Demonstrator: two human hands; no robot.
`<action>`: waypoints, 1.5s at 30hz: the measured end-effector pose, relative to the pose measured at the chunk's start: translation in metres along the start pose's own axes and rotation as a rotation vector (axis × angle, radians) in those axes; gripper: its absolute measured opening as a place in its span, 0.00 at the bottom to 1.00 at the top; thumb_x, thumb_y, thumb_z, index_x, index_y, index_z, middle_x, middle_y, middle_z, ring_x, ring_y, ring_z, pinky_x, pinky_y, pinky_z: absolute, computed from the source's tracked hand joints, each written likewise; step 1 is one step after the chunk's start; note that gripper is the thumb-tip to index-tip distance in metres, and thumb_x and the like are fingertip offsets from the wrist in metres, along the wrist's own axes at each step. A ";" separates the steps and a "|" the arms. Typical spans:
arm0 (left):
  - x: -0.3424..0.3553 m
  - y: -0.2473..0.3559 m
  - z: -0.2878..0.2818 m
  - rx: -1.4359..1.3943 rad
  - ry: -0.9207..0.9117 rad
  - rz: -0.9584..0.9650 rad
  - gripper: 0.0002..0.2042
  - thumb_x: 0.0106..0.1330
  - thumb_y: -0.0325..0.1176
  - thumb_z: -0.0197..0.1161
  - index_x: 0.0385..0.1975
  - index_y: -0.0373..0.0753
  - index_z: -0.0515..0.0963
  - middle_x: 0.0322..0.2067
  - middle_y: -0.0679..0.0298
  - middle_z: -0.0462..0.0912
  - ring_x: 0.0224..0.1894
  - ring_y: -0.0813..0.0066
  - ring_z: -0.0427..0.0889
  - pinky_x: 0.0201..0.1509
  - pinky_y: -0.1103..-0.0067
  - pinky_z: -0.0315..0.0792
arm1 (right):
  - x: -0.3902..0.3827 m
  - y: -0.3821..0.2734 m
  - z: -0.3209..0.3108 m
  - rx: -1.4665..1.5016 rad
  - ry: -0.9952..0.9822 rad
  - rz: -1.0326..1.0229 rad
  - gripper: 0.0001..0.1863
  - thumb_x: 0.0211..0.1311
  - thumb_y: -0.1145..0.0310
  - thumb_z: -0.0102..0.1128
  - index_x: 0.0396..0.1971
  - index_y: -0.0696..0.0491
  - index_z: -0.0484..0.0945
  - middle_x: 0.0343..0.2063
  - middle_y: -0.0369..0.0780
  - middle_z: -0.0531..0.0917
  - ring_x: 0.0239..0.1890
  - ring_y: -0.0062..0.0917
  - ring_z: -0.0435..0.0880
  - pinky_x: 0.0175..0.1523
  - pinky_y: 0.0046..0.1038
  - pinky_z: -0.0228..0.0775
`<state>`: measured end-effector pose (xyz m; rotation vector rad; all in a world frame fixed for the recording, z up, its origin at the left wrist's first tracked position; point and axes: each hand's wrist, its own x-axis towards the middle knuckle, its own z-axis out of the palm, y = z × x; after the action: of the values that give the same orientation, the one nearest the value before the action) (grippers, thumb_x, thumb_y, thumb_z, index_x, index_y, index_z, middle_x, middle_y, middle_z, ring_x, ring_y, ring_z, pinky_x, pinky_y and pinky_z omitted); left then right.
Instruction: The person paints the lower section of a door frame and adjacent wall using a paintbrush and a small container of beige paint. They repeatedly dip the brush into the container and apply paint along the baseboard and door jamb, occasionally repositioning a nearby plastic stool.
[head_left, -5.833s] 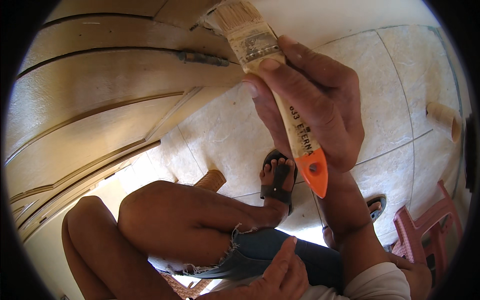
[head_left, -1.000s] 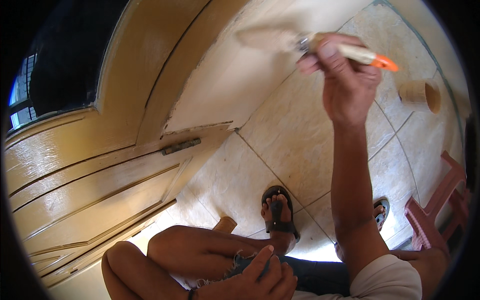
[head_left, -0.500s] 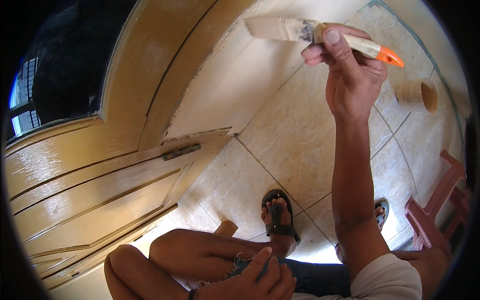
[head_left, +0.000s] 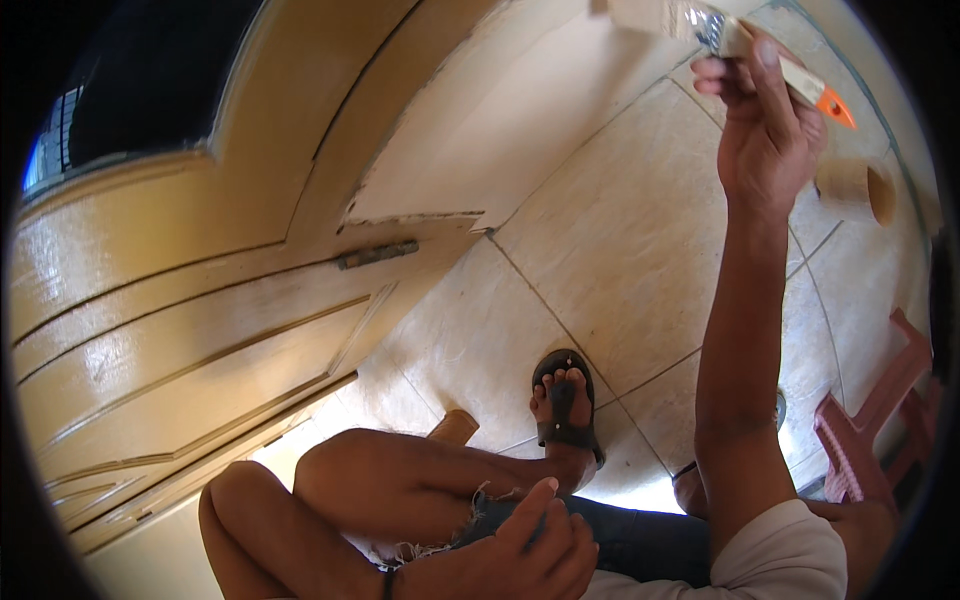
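Observation:
My right hand (head_left: 765,125) is raised at the upper right, its fingers wrapped around the wooden handle of a flat paintbrush (head_left: 795,75) with an orange handle end. Paint-coloured bristles reach left to the pale wall strip (head_left: 520,110) near the top edge. Whether the tip touches that surface I cannot tell, as it is blurred. At the lower middle my left hand (head_left: 540,550) rests near my lap over frayed denim shorts (head_left: 620,535). Nothing is in it; its index finger is stretched out and the other fingers are loosely bent.
A glossy yellow-brown panelled door (head_left: 200,320) fills the left, with a small dark bolt (head_left: 378,255) on it. On the tiled floor (head_left: 600,260) are a tan tub (head_left: 845,192), another tan container (head_left: 455,428) and a reddish plastic chair (head_left: 870,400). My sandalled foot (head_left: 563,410) stands below.
My right hand has moved up and to the right with the paintbrush, whose bristles are now close to the top edge. My left hand has stayed nearly in place.

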<state>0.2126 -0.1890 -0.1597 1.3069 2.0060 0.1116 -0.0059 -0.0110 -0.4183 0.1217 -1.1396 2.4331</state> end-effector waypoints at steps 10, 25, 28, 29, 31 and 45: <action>-0.019 0.026 0.018 0.077 -0.005 0.028 0.17 0.69 0.37 0.53 0.45 0.31 0.82 0.46 0.51 0.82 0.52 0.54 0.81 0.70 0.48 0.66 | -0.103 0.007 0.034 -0.062 -0.278 0.327 0.08 0.70 0.76 0.65 0.44 0.62 0.83 0.41 0.48 0.88 0.33 0.30 0.91 0.37 0.28 0.86; -0.046 0.042 0.039 -0.076 0.072 -0.095 0.14 0.68 0.37 0.58 0.45 0.33 0.79 0.39 0.58 0.83 0.49 0.64 0.84 0.66 0.60 0.72 | -0.147 0.006 0.049 -0.645 -0.711 -0.154 0.11 0.59 0.79 0.71 0.42 0.56 0.85 0.36 0.44 0.88 0.33 0.28 0.89 0.36 0.25 0.80; -0.065 0.048 0.034 -0.274 0.010 -0.282 0.14 0.68 0.37 0.59 0.45 0.33 0.79 0.37 0.59 0.83 0.48 0.66 0.84 0.65 0.63 0.74 | -0.167 0.007 0.072 -0.579 -0.703 -0.151 0.12 0.59 0.81 0.69 0.43 0.55 0.85 0.36 0.44 0.88 0.32 0.28 0.90 0.35 0.26 0.81; -0.071 0.041 0.034 -0.415 -0.013 -0.367 0.13 0.68 0.37 0.60 0.45 0.34 0.78 0.37 0.60 0.83 0.48 0.66 0.84 0.65 0.64 0.74 | -0.172 0.010 0.071 -0.560 -0.695 -0.175 0.13 0.58 0.81 0.69 0.43 0.56 0.84 0.36 0.44 0.87 0.31 0.29 0.89 0.33 0.26 0.81; -0.084 0.023 0.041 -0.811 -0.045 -0.541 0.13 0.68 0.37 0.61 0.44 0.34 0.78 0.36 0.60 0.83 0.48 0.68 0.85 0.64 0.65 0.75 | -0.176 0.011 0.075 -0.583 -0.674 -0.264 0.12 0.57 0.81 0.70 0.42 0.56 0.84 0.36 0.45 0.87 0.30 0.28 0.89 0.32 0.25 0.81; 0.013 -0.115 0.249 -0.346 0.033 -0.134 0.18 0.54 0.41 0.74 0.40 0.39 0.81 0.37 0.59 0.83 0.47 0.57 0.83 0.48 0.62 0.77 | -0.203 0.030 0.051 -0.716 -0.756 -0.345 0.11 0.60 0.85 0.68 0.43 0.61 0.81 0.41 0.52 0.88 0.39 0.33 0.92 0.39 0.26 0.85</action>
<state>0.2745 -0.3088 -0.3994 0.9556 1.9876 0.4003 0.1576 -0.1392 -0.4595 0.9651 -2.0265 1.5612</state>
